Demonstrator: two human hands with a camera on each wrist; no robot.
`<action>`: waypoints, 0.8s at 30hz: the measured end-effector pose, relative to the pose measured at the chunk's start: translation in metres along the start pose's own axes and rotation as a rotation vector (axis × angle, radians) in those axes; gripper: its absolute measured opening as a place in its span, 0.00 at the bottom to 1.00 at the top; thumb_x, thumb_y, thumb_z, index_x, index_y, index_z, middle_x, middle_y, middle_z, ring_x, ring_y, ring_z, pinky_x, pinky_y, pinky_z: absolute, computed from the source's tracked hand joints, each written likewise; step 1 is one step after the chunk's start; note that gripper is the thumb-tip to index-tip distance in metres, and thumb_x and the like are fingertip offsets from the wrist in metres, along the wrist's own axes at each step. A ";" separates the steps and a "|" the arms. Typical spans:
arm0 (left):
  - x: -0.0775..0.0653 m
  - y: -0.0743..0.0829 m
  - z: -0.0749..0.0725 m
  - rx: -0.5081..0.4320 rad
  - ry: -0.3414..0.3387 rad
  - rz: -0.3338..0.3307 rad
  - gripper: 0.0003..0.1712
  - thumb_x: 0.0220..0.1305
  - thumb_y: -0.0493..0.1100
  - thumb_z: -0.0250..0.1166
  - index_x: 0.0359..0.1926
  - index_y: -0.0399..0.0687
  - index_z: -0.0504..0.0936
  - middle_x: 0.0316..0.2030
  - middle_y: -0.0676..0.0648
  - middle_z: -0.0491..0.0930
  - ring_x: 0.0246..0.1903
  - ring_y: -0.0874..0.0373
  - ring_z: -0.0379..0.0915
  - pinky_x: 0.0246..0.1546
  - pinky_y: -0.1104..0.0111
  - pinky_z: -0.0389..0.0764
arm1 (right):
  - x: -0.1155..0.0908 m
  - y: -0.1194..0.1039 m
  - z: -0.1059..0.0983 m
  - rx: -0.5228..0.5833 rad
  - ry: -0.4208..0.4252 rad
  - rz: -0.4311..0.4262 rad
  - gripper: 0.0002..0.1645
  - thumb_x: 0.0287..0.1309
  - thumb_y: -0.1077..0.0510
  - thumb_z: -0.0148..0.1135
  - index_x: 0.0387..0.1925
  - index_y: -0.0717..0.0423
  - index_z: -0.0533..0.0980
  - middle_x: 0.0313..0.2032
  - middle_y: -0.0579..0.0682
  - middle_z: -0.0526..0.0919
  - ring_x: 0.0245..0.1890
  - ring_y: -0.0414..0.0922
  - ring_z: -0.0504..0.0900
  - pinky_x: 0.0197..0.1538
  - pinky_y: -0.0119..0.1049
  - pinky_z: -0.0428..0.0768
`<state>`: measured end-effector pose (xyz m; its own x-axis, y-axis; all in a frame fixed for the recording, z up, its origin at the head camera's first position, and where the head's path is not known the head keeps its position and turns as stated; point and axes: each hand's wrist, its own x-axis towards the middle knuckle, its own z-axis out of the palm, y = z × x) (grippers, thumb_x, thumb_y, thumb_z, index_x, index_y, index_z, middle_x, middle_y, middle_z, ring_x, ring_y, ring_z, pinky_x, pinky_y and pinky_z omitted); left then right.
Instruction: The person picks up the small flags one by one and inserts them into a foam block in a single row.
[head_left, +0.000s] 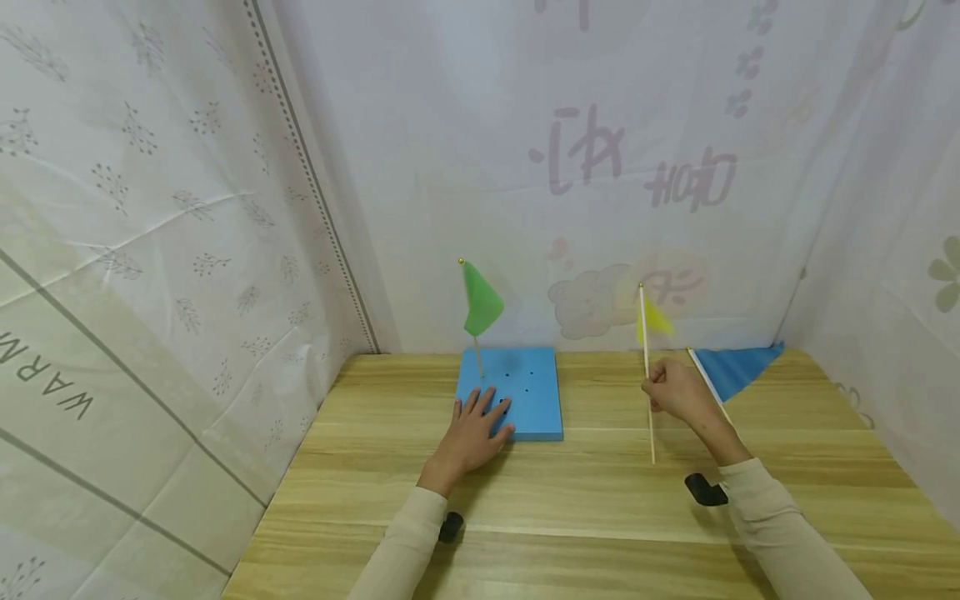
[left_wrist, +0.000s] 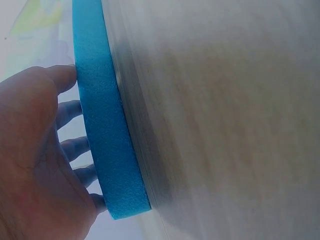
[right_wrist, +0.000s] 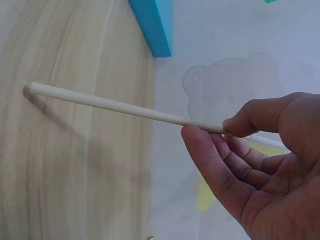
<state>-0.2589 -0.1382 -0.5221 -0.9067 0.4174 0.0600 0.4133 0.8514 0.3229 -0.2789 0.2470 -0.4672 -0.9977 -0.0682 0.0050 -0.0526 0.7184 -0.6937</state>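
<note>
My right hand [head_left: 678, 390] pinches the wooden stick of a yellow flag [head_left: 656, 320] between thumb and fingers. The stick [right_wrist: 107, 103] stands nearly upright, its bare lower end close over the table. On the left, my left hand [head_left: 471, 433] rests with spread fingers on the front left part of a blue foam board [head_left: 542, 408]. Several small holes dot the board's top. A green flag [head_left: 482, 302] stands in the board near its back left, leaning slightly. In the left wrist view the fingertips touch the top of the blue board [left_wrist: 102, 115].
A blue flag [head_left: 738, 369] lies on the wooden table [head_left: 585, 533] at the back right, partly behind my right forearm. Patterned white curtains [head_left: 450, 167] hang behind the table and along both sides. Black wrist-camera parts [head_left: 705, 490] show below the hands.
</note>
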 end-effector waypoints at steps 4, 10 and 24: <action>0.000 0.000 0.000 -0.005 0.003 0.002 0.34 0.83 0.58 0.55 0.81 0.52 0.67 0.83 0.38 0.56 0.83 0.32 0.46 0.80 0.32 0.48 | 0.001 -0.008 -0.002 0.043 0.013 -0.021 0.11 0.74 0.61 0.58 0.42 0.69 0.76 0.34 0.61 0.86 0.30 0.52 0.92 0.34 0.42 0.90; 0.000 0.000 -0.001 -0.010 0.000 0.002 0.34 0.83 0.57 0.55 0.81 0.52 0.67 0.83 0.38 0.56 0.84 0.32 0.45 0.80 0.32 0.48 | 0.003 -0.017 -0.004 0.036 0.035 -0.049 0.10 0.75 0.60 0.57 0.43 0.67 0.74 0.34 0.60 0.85 0.31 0.49 0.92 0.35 0.41 0.89; 0.002 -0.005 0.004 -0.008 0.025 0.036 0.34 0.83 0.56 0.56 0.81 0.49 0.67 0.83 0.34 0.56 0.82 0.29 0.46 0.79 0.29 0.48 | 0.017 -0.034 -0.004 0.005 0.092 -0.089 0.11 0.75 0.57 0.57 0.45 0.63 0.75 0.39 0.61 0.88 0.37 0.58 0.93 0.30 0.37 0.82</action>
<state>-0.2628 -0.1405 -0.5273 -0.8929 0.4400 0.0951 0.4455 0.8332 0.3277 -0.2946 0.2243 -0.4402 -0.9888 -0.0676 0.1331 -0.1415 0.7088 -0.6911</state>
